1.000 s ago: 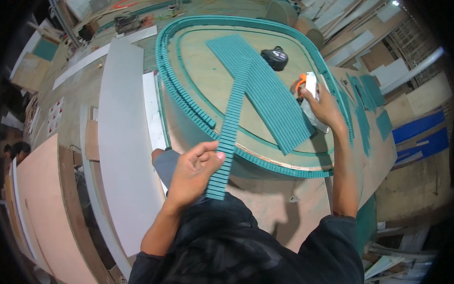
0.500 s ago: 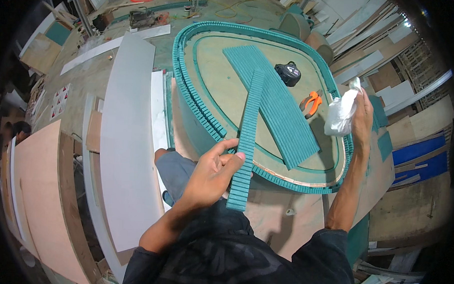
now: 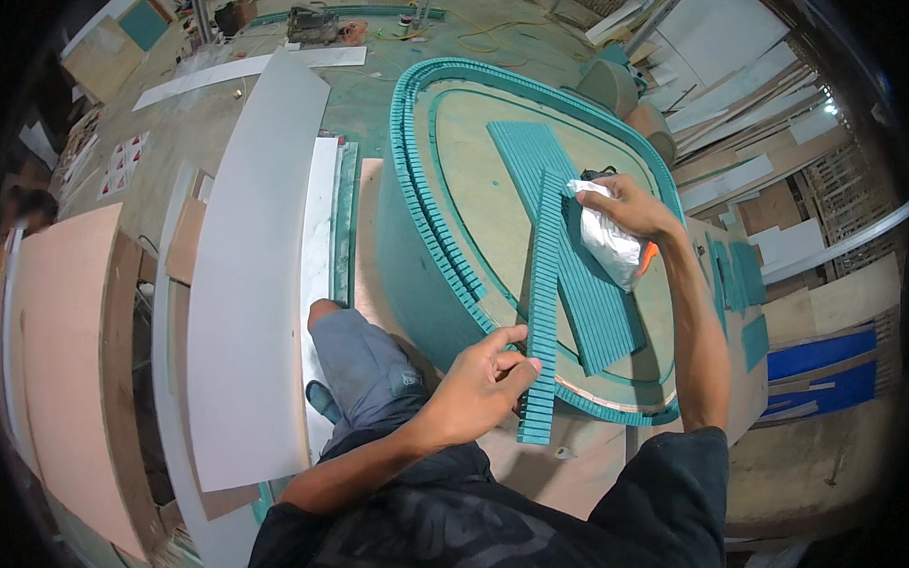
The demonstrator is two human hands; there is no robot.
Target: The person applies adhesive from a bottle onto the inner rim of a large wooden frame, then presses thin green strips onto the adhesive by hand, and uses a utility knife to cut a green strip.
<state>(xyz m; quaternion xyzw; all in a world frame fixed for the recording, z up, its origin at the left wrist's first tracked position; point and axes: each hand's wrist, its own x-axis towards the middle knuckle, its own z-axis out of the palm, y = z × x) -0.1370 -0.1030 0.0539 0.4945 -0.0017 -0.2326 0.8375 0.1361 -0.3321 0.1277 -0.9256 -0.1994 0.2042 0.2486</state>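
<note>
The person wears a black short-sleeved shirt with a faint print, grey trousers, and bare forearms.

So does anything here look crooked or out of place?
Nothing looks damaged or spilled. The slotted teal strip in the left hand sticks out past the oval form's rim. The right hand holds a white bag over it.

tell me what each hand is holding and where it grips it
The left hand pinches the teal slotted strip near its lower end. The right hand grips a white bag by its top, over the strip.
</note>
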